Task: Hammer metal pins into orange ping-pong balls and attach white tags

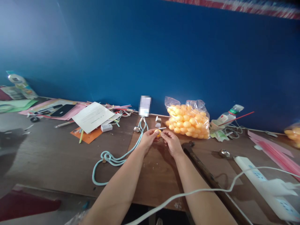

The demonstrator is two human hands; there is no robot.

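Observation:
Over the middle of the table, my left hand (pixel 149 139) pinches a small orange-yellow ball (pixel 158 132) between thumb and fingers. My right hand (pixel 172 143) meets it from the other side, its fingers closed at the ball's edge. Whether those right fingers grip the ball itself or something tiny on it cannot be made out. Just behind the hands are a small white box (pixel 158 121) and a clear plastic bag (pixel 187 120) full of similar orange balls. A light-blue cord (pixel 126 159) loops left of my left forearm.
A hammer (pixel 199 162) lies right of my right forearm. Beyond it is a white power strip (pixel 248 165), whose white cable crosses over my forearms. A phone (pixel 144 106) leans against the blue wall. Papers (pixel 92 117), an eraser (pixel 106 127) and scissors (pixel 44 111) lie left; a bottle (pixel 231 115) stands right.

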